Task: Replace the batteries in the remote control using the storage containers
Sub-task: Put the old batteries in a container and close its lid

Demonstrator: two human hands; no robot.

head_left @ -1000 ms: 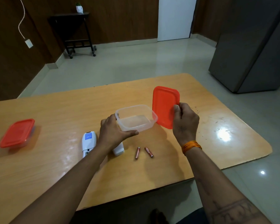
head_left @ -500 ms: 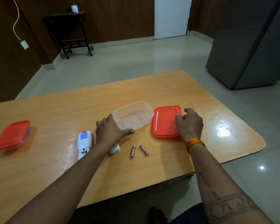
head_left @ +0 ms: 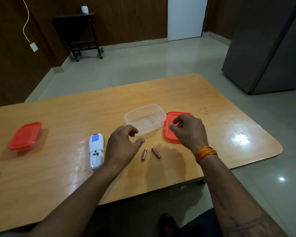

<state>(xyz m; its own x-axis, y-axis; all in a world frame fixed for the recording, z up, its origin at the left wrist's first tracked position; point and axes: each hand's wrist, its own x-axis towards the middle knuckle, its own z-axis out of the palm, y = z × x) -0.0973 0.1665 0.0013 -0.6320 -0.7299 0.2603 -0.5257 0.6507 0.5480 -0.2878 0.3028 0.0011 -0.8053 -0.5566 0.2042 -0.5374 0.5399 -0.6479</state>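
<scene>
A clear plastic container (head_left: 145,119) stands empty and without its lid in the middle of the wooden table (head_left: 178,93). Its red lid (head_left: 168,134) lies flat just right of it. My right hand (head_left: 188,131) hovers over the lid, fingers loosely curled, holding nothing. My left hand (head_left: 122,145) is just in front of the container, fingers apart and empty. Two small batteries (head_left: 150,153) lie on the table between my hands. A white remote (head_left: 96,150) lies face down at the left of my left hand, its battery bay uncovered and empty.
A second container with a red lid (head_left: 25,135) sits closed at the table's left. A grey cabinet (head_left: 270,48) stands on the floor at the right. A dark side table (head_left: 79,31) is against the far wall.
My right hand laid the red lid flat on the table and let go of it. My left hand released the container and drew back toward the batteries.
</scene>
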